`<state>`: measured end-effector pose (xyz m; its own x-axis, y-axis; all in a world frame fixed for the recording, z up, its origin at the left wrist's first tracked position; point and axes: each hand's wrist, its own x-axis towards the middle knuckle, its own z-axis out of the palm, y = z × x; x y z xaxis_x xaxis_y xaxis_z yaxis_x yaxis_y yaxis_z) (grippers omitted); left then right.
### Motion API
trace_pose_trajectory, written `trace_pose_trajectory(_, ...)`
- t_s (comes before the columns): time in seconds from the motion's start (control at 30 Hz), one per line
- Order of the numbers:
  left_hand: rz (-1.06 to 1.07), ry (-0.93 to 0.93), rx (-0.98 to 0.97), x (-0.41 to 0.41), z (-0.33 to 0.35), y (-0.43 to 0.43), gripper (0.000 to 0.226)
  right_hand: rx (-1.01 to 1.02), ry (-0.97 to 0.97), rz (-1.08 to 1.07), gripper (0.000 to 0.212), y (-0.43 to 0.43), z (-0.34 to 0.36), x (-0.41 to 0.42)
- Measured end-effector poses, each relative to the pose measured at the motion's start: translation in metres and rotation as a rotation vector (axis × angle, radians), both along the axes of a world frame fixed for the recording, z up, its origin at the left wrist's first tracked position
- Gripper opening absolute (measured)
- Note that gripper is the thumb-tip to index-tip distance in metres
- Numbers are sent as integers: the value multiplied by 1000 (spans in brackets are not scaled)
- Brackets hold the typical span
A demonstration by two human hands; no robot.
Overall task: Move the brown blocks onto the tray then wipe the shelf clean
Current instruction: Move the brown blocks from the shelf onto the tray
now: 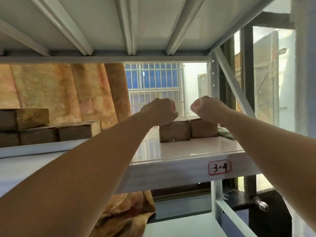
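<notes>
The left hand [159, 110] and right hand [205, 108] hovered as fists, seemingly empty, over the brown blocks [175, 133]; a clumsy grab could have pushed them off the back of the shelf [188, 152].

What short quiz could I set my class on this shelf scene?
1. True or false: the left hand and right hand are spread flat.
2. The label on the shelf edge reads: A) 3-4 B) 1-2 C) 7-8.
3. Fill in: the stacked blocks lie to the ____ of the two brown blocks under the hands.
Key: 1 false, both are curled into fists; 2 A; 3 left.
</notes>
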<state>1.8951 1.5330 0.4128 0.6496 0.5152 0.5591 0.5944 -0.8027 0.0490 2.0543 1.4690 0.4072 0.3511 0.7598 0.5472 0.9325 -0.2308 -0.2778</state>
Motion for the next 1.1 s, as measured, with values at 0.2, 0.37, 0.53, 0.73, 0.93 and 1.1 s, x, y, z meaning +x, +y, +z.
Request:
trace_pose_trajectory(0.2,122,-37,135,34,-8,-3,45,-107,47,24,53,9,-10,16)
trace_pose_trajectory(0.37,214,62,-13,41,-8,3,56,-131,-2,-68,49,26,-4,14)
trace_pose_trajectory(0.53,170,149,-145,35,-9,5,71,-123,105,-77,49,29,-1,18)
trace_pose_trajectory(0.73,269,144,-38,42,-22,-5,63,-93,186,5,52,28,-14,30)
trace_pose_trajectory(0.93,253,-56,41,40,-18,-6,66,-214,236,111,49,18,-11,29)
trace_pose_trajectory(1.1,230,-141,52,35,-15,-1,76,-202,260,154,53,14,-12,29)
